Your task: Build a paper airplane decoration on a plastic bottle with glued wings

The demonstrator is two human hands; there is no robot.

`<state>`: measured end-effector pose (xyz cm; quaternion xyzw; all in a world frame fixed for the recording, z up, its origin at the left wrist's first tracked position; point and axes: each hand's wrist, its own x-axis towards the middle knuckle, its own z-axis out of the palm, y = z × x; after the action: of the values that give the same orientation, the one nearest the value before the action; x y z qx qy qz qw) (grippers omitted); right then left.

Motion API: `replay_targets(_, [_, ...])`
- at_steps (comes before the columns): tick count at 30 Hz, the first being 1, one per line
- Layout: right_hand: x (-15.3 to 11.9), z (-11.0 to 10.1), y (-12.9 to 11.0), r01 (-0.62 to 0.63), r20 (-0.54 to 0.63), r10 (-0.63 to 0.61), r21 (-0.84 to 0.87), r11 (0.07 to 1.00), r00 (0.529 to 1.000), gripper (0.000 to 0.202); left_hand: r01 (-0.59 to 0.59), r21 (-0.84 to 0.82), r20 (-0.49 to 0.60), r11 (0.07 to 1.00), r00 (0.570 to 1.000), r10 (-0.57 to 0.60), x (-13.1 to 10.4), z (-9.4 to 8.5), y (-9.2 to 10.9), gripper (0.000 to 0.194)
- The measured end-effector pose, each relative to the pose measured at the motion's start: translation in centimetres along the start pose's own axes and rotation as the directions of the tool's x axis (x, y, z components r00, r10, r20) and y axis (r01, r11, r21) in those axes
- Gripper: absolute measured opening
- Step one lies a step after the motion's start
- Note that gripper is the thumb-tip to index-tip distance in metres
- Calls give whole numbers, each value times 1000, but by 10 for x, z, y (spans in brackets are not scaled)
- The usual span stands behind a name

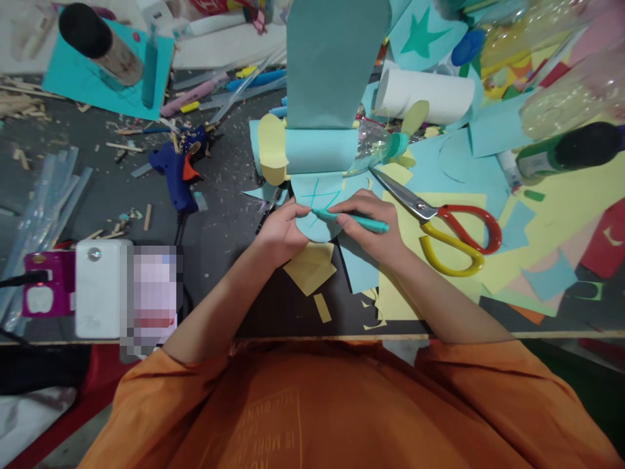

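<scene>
My right hand (374, 225) is closed round a teal marker (368, 223), its tip on the rounded end of a light blue paper wing (317, 189) that bears green star lines. My left hand (283, 231) pinches the left edge of that same wing. Just beyond, the wing joins a plastic bottle (374, 146) wrapped in blue paper, with a teal cap at its right end. Yellow paper ovals (272, 146) sit at the bottle's left end. A second, longer blue wing (336, 65) stretches away on the far side.
Open scissors (424, 210) with red and yellow handles lie right of my right hand. A blue glue gun (176, 172) rests at left, near a white power bank (102, 286). Paper scraps (310, 270) lie near the front edge; a green bottle (551, 153) is at right.
</scene>
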<state>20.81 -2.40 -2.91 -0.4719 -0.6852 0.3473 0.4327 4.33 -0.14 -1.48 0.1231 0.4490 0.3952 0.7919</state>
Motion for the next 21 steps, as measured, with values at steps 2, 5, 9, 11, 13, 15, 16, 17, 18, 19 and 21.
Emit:
replay_targets(2, [0, 0, 1, 22, 7, -22, -2, 1000, 1000, 20, -4, 5, -10, 1000, 1000, 4, 0, 1, 0, 61])
replay_targets(5, [-1, 1, 2, 75, 3, -75, 7, 997, 997, 18, 2, -2, -1, 1000, 1000, -2, 0, 2, 0, 59])
replay_targets(9, [-1, 0, 2, 101, 40, -100, -12, 995, 994, 18, 0, -24, 47, 1000, 999, 1, 0, 1, -1, 58])
replay_targets(11, [-1, 0, 1, 101, 62, -100, -22, 995, 993, 18, -10, -25, 61, 1000, 998, 11, 0, 1, -2, 60])
replay_targets(13, [-2, 0, 1, 127, 56, -126, -11, 992, 990, 18, -15, -26, 62, 1000, 998, 16, 0, 1, -2, 61])
replay_targets(15, [-2, 1, 2, 161, 41, -161, 6, 987, 986, 18, -4, -35, 54, 999, 999, 6, 0, 1, -1, 60])
replay_targets(16, [-2, 1, 2, 172, 40, -173, 10, 985, 984, 18, 2, -41, 51, 999, 999, 0, 0, 2, -1, 60])
replay_targets(17, [-2, 1, 2, 177, 45, -177, 9, 984, 983, 19, 7, -46, 49, 999, 999, -5, 0, 2, -1, 59])
replay_targets(18, [-2, 1, 2, 177, 56, -178, 6, 984, 983, 20, 9, -46, 50, 999, 999, -7, 1, 1, -1, 59])
replay_targets(19, [-2, 1, 2, 175, 67, -175, 3, 985, 982, 22, 8, -43, 51, 999, 999, -6, 1, 1, -1, 58])
replay_targets(21, [-1, 0, 2, 173, 83, -172, 0, 985, 982, 24, 0, -31, 53, 1000, 999, 2, 3, -2, -2, 57])
